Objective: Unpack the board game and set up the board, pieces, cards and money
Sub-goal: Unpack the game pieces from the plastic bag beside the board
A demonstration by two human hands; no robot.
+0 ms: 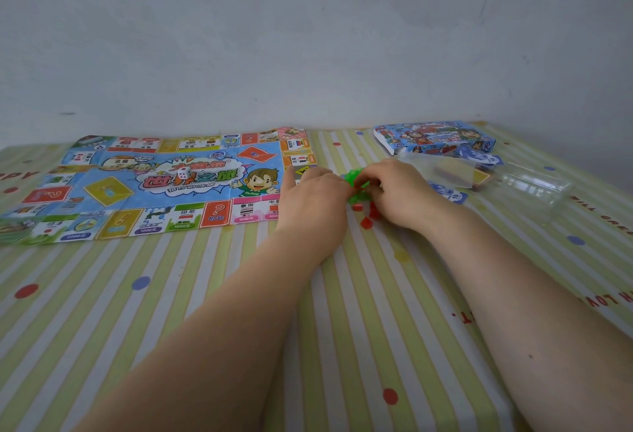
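Just right of the unfolded paper game board [154, 185], on the striped surface [171, 294], I see my left hand [310, 198] and right hand [399, 191] pinching tiny green and red plastic pieces [356, 179], light, hard and slippery, best nipped singly by their sides.

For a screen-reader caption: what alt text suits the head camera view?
Both hands, left hand and right hand, pinch small green pieces above scattered red pieces on a striped tablecloth. The game board lies unfolded left, a die on it.
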